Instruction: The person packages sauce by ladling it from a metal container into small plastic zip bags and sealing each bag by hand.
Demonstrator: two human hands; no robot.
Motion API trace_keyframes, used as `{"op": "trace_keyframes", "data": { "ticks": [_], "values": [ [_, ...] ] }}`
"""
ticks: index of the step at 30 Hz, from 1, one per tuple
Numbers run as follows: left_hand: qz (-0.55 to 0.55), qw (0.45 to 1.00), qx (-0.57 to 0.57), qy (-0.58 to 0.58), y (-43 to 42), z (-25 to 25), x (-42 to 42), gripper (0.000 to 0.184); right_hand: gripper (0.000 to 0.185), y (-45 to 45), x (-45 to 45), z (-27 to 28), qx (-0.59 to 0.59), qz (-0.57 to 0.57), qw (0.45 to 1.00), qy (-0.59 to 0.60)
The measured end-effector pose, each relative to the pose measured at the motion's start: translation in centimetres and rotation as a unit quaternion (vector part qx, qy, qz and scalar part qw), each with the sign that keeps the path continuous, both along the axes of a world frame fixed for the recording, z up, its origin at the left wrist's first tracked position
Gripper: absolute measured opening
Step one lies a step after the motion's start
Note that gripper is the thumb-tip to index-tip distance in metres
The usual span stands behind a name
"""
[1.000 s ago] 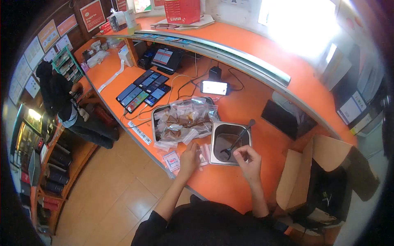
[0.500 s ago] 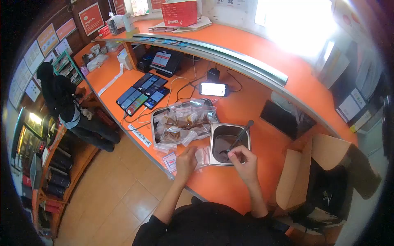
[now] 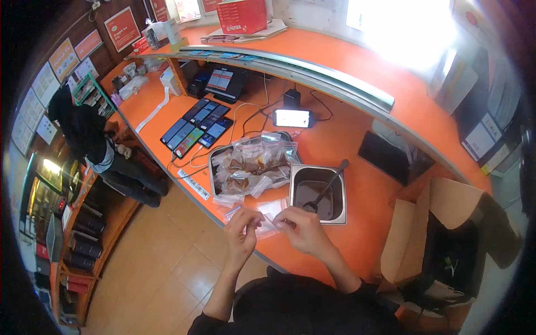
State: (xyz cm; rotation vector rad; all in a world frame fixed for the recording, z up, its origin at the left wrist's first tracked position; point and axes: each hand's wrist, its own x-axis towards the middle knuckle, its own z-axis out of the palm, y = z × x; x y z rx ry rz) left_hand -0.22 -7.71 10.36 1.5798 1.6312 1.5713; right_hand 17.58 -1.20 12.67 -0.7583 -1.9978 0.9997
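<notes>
My left hand point(image 3: 244, 229) and my right hand point(image 3: 302, 228) are close together at the counter's front edge, fingers pinched around the clear plastic bag point(image 3: 270, 215) between them. Just beyond my right hand sits a metal container point(image 3: 341, 215) of brown sauce, a dark spoon point(image 3: 333, 182) leaning in it. Left of it a metal tray point(image 3: 212, 174) is heaped with sealed bags of brown sauce point(image 3: 255, 162). Part of a printed packet shows behind my left hand.
Several phones point(image 3: 196, 126) and a tablet point(image 3: 221, 81) lie beyond the tray, with cables and a lit phone point(image 3: 292, 118). An open cardboard box point(image 3: 402, 240) stands at the right. A person point(image 3: 95, 134) in dark clothes stands at the left.
My right hand has moved left from the metal container to the plastic bag, beside my left hand. My left hand has turned and shifted slightly left.
</notes>
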Motion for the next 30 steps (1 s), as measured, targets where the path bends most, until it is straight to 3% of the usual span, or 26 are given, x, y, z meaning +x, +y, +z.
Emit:
{"op": "trace_keyframes", "data": {
  "ticks": [3,5,6,8,9,10,12,13,17,18,20,21,22,25,27,29,30],
  "values": [
    [-0.006,0.996,0.051,0.075,0.5,1.1,1.3,0.011,0.007,-0.2,0.7,-0.2,-0.015,0.04,0.999,0.021],
    [0.143,0.982,0.122,-0.023,1.1,2.7,4.3,0.011,0.006,-0.4,1.2,0.3,-0.056,0.019,0.998,-0.013],
    [0.144,0.982,0.122,-0.024,0.9,2.3,4.2,0.011,0.006,-0.4,1.3,0.7,-0.055,0.019,0.998,-0.014],
    [0.072,0.981,0.073,0.164,0.3,1.0,3.7,0.017,0.009,-0.3,1.5,1.4,-0.027,0.0,0.999,-0.029],
    [-0.018,0.988,0.048,0.142,0.4,0.8,3.6,0.016,0.009,-0.3,1.6,1.3,-0.027,0.0,0.999,-0.03],
    [-0.018,0.989,0.048,0.142,0.3,0.9,3.4,0.016,0.008,-0.2,1.7,1.1,-0.014,0.001,1.0,-0.025],
    [-0.165,0.98,-0.114,0.013,0.2,1.6,3.1,0.017,0.006,-0.1,2.2,1.2,0.0,0.001,1.0,-0.019],
    [-0.158,0.985,-0.061,0.02,0.5,1.8,3.3,0.021,0.007,0.0,2.6,1.5,-0.005,0.01,1.0,-0.027],
    [-0.19,0.978,-0.086,0.02,0.4,2.5,3.7,0.018,0.012,0.2,3.5,1.8,0.008,0.006,0.999,-0.039],
    [-0.174,0.98,-0.064,0.067,0.3,2.5,3.9,0.016,0.012,0.1,3.3,1.7,0.008,0.004,0.999,-0.039],
    [-0.158,0.98,-0.039,0.113,0.2,2.0,3.9,0.014,0.016,-0.2,3.0,1.2,0.125,-0.108,0.986,-0.035],
    [-0.122,0.977,-0.071,0.159,0.2,1.4,3.3,0.012,0.016,0.1,3.0,0.9,0.126,-0.109,0.985,-0.036],
    [-0.086,0.97,-0.102,0.204,0.3,1.2,3.0,0.016,0.018,0.4,3.0,0.6,0.145,-0.139,0.979,-0.039],
    [0.003,0.976,-0.1,0.193,0.2,2.1,4.0,0.031,0.014,0.2,3.2,1.0,0.177,-0.181,0.965,-0.063],
    [-0.002,0.982,-0.033,0.185,0.6,3.0,4.3,0.04,0.01,0.0,3.0,1.0,0.193,-0.191,0.959,-0.085],
    [-0.008,0.984,0.034,0.176,0.6,3.0,4.4,0.05,0.009,-0.4,2.4,0.5,0.162,-0.171,0.972,-0.026],
    [-0.108,0.987,0.007,0.123,0.2,2.4,4.3,0.057,0.009,-0.7,2.6,0.3,0.162,-0.172,0.971,-0.027]
  ]
}}
